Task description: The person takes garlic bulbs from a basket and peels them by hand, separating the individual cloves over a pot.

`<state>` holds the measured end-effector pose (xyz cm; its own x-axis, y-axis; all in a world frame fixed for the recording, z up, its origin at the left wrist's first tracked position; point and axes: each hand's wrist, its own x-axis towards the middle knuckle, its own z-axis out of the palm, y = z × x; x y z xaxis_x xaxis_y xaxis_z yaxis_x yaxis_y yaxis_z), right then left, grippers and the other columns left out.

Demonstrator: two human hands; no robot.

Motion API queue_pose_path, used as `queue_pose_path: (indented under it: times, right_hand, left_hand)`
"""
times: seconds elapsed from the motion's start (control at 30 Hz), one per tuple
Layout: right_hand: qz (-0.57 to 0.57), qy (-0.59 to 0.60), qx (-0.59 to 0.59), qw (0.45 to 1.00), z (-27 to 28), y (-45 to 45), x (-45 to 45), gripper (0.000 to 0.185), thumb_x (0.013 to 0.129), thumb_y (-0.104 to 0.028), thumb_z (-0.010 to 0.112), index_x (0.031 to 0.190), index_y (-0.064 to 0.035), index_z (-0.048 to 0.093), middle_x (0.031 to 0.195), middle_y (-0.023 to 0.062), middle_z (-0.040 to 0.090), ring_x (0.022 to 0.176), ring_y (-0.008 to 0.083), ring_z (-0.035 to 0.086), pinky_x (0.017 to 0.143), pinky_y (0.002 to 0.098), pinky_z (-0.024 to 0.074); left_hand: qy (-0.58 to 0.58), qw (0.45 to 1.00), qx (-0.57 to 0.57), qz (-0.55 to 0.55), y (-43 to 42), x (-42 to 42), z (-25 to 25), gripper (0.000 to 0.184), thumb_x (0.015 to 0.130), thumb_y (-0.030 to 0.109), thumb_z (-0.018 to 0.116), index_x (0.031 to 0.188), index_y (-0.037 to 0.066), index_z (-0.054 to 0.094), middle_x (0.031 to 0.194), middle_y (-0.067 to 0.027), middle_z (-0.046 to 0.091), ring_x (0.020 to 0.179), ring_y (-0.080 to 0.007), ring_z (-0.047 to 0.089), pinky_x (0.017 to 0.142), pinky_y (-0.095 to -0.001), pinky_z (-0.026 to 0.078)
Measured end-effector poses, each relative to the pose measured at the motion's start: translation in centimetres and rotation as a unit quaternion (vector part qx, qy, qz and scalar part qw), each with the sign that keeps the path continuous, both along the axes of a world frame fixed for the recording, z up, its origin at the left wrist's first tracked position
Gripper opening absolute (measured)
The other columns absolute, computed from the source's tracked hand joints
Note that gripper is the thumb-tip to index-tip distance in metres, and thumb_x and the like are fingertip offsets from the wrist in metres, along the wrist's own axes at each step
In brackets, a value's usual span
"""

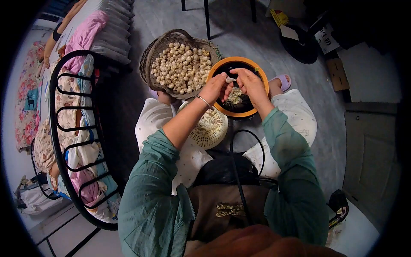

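Note:
Above an orange-rimmed dark basin (263, 77), my left hand (217, 88) and my right hand (249, 83) come close together. Between their fingertips is a small pale piece (230, 79), which looks pinched by my left hand. My right hand's thumb and forefinger are beside it; whether they touch it is hard to tell. Pale scraps (235, 97) lie inside the basin. Left of it stands a wicker basket (147, 64) full of small round pale bulbs (182, 67). A cream plastic colander (208, 128) sits between my knees, below my left wrist.
At the left is a black metal bed frame (53, 115) with bedding, where another person's arm (68, 19) shows. Thin black legs (207, 19) stand beyond the basket. A round black base (299, 47) and a cardboard box (338, 74) are at the right. A black cable loops over my lap.

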<state>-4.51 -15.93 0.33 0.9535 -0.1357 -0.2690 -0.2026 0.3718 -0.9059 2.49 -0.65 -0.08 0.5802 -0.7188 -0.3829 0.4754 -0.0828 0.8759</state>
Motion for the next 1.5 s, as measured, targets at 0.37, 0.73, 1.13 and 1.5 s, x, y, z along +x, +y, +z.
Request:
queue_pose_path:
  times: [0.37,0.73,1.13,1.5]
  right_hand:
    - [-0.015,-0.120,-0.294,0.948,0.6,2.2,-0.4,0.018,0.088,-0.018,0.059,0.090,-0.0015,0.051,0.081,0.0070,0.060,0.076,0.0129,0.057,0.068,0.0269,0.0455]
    - [-0.067,-0.071,-0.225,0.969,-0.7,1.8,-0.1,0.016,0.089,-0.018,0.056,0.091,-0.0033,0.051,0.075,0.0022,0.055,0.066,0.0080,0.050,0.060,0.0225,0.0416]
    - [-0.035,-0.020,0.153,0.987,-1.3,0.9,0.1,0.014,0.092,-0.018,0.052,0.097,-0.0055,0.047,0.080,0.0016,0.047,0.057,0.0044,0.037,0.046,0.0182,0.0289]
    - [-0.034,-0.014,0.220,0.975,-1.4,0.7,-0.1,0.016,0.091,-0.016,0.053,0.102,-0.0057,0.047,0.082,0.0010,0.048,0.058,0.0047,0.037,0.047,0.0178,0.0289]
  left_hand:
    - [-0.120,0.989,0.062,0.052,-0.1,-0.3,0.0,0.042,0.096,0.041,0.038,0.072,0.009,0.050,0.052,0.0016,0.043,0.040,-0.0084,0.037,0.037,-0.0218,0.028]
    - [-0.175,0.981,0.022,0.086,-0.5,-1.2,0.6,0.036,0.095,0.032,0.045,0.069,0.008,0.049,0.053,0.0029,0.043,0.042,-0.0066,0.038,0.038,-0.0205,0.030]
    - [-0.257,0.964,0.044,0.055,-0.2,0.0,-0.1,0.021,0.093,0.022,0.051,0.081,0.005,0.051,0.068,0.0018,0.050,0.057,-0.0052,0.045,0.051,-0.0189,0.037]
    - [-0.306,0.951,0.038,0.030,0.1,-0.3,-0.4,0.020,0.093,0.018,0.049,0.078,0.005,0.049,0.062,0.0031,0.047,0.052,-0.0043,0.043,0.046,-0.0196,0.035]
